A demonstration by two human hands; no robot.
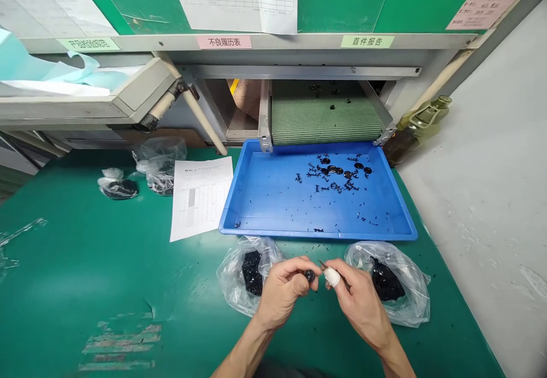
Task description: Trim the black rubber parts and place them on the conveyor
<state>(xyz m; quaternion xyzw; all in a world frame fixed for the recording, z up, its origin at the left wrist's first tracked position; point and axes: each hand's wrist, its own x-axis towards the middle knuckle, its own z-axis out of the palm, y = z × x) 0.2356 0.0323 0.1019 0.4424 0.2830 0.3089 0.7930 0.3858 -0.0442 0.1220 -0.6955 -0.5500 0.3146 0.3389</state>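
Observation:
Between thumb and fingers, my left hand [285,289] pinches a small round black part [309,276]. My right hand [358,295], with white tape [331,277] around a fingertip, grips a thin dark tool [323,264] whose tip points toward the left hand; its exact kind is unclear. Beside my left hand lies an open clear bag of small black pieces [252,272]. Another clear bag of shiny black parts [387,280] lies beside my right hand. Ahead is a blue tray [273,210] with black discs and branched black bits scattered in it.
A green mesh conveyor belt [325,118] ends over the tray's far side, carrying a few black parts. Left of the tray lie a printed sheet [200,195] and small bags [160,167]. A bottle [423,124] stands at the right by the white wall [491,184].

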